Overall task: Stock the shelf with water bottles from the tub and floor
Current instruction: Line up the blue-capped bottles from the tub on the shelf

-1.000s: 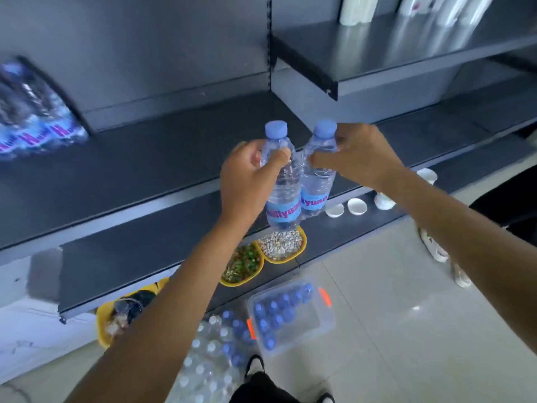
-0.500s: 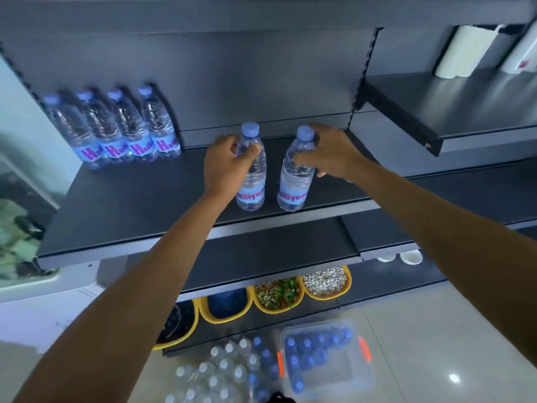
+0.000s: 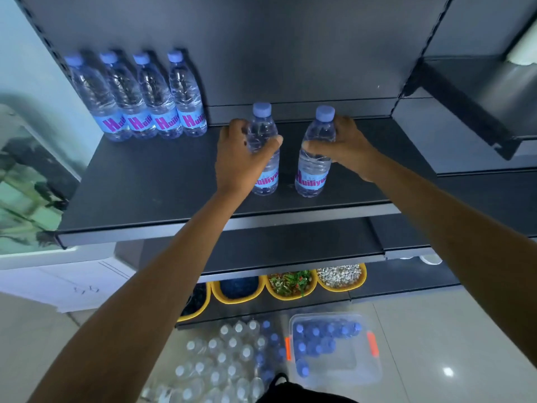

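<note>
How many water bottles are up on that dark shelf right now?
6. A row of four bottles stands on the shelf, back left; the left hand grips a fifth bottle and the right hand a sixth bottle, side by side mid-shelf. None seem hidden there.

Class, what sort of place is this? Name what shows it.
Probably a small shop being stocked: dark metal display shelving, a row of labelled water bottles, and a clear tub of bottles on the floor.

Arms outstretched, left hand [image 3: 240, 162] gripping, right hand [image 3: 349, 144] gripping
</note>
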`<state>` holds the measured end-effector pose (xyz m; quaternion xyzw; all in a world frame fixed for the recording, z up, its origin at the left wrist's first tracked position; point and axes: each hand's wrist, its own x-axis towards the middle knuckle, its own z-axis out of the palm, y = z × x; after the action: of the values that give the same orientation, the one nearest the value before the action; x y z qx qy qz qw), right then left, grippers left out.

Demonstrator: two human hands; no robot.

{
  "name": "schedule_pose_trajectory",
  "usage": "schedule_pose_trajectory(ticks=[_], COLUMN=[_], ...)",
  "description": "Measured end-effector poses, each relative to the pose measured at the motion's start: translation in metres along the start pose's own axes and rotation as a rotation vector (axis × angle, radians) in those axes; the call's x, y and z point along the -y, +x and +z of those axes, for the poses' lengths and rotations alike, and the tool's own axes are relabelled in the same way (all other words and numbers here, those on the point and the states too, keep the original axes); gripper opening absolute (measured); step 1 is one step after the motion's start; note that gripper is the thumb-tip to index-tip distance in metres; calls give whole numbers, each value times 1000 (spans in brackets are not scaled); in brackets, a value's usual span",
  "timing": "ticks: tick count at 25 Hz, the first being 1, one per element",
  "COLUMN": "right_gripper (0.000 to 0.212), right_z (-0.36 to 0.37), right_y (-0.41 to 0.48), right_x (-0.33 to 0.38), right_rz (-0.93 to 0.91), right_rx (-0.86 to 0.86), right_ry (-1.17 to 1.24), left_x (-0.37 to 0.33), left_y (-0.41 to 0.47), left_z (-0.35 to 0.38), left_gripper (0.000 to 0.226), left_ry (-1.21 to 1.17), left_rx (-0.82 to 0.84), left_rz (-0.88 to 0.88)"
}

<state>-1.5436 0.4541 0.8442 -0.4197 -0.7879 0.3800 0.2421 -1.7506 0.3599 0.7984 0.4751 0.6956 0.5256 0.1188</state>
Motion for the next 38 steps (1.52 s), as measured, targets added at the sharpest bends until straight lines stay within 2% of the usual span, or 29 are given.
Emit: schedule_pose_trajectory(ticks=[3, 5, 6, 10, 13, 17, 18, 23, 27, 34, 38], right_gripper=[49, 48, 49, 57, 74, 91, 92, 85, 75, 61, 56], right_z=[13, 16, 17, 26, 44, 76, 80, 87, 106, 134, 145], right_y=[-1, -4, -6, -5, -11, -19, -18, 10, 34, 91, 122], right_x=[-1, -5, -7, -18, -33, -61, -65, -69, -62, -49, -43], right_rz=[-4, -38, -48, -49, 5, 124, 132, 106, 101, 85, 82], right_rx=[-240, -223, -190, -192, -175, -277, -300, -294, -357, -350, -265], right_ry=[-111, 0, 72, 287, 307, -113, -153, -40, 0, 59, 80], left_x=[42, 64, 70, 70, 64, 66, 68, 84, 99, 117, 125], left_y=[-19, -33, -38, -41, -39, -22, -15, 27, 54, 88, 90], left_z=[-5, -4, -1, 15, 25, 26, 23, 18, 22, 29, 31], left_gripper=[84, 99, 100, 67, 60, 60, 60, 65, 60, 64, 41], left_ry=[-105, -10, 35, 161, 218, 234, 247, 283, 357, 493, 461], left_rx=[141, 172, 181, 160, 119, 92, 76, -29, -102, -109, -137], left_rz=[-87, -166, -181, -89, -66, -103, -112, -206, -252, -297, -309])
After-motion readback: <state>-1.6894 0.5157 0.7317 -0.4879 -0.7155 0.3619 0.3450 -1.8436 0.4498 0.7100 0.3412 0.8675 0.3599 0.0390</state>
